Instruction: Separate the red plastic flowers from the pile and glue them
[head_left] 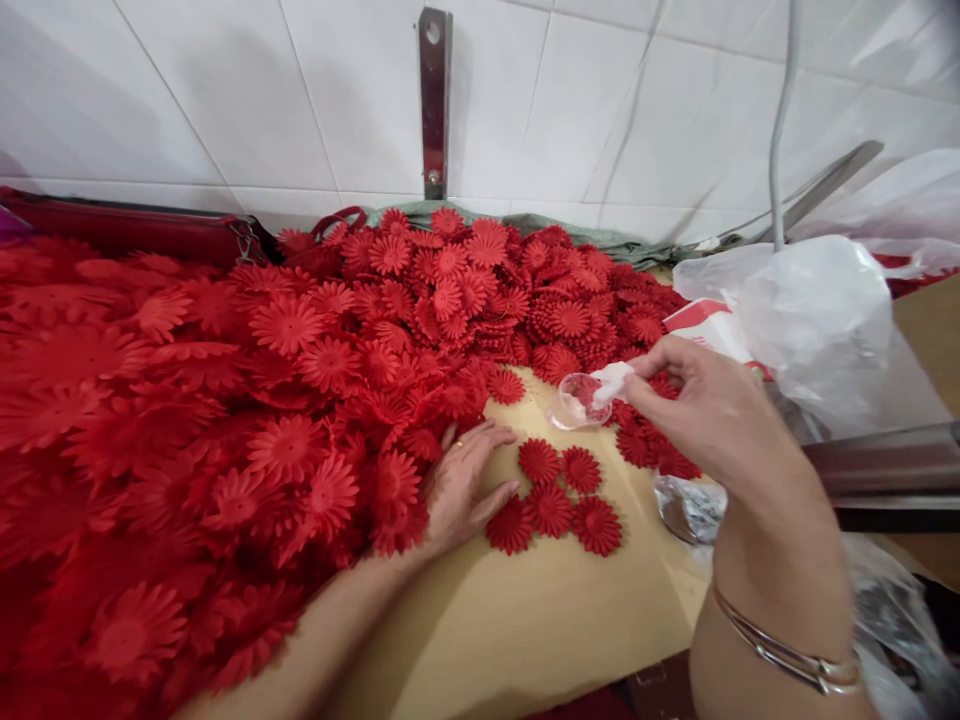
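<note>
My right hand (701,405) pinches a crumpled white wad (613,382) that looks like tissue or cloth. The wad is at the rim of a small clear plastic cup (577,402), whose whitish contents I cannot make out. Flat on the tan board (525,620) lies my left hand (465,488), fingers stretched out and nothing held. It rests against the edge of a big heap of red artificial flower petals (289,448). Just right of its fingertips, several red flower pieces (551,508) lie in a small group.
White tiles and a metal bracket (435,100) stand behind the heap. At back left is a red bag (135,232). A white plastic bag (810,320) and a red-and-white packet (709,325) lie on the right, with crumpled clear plastic (690,508) beside my right forearm.
</note>
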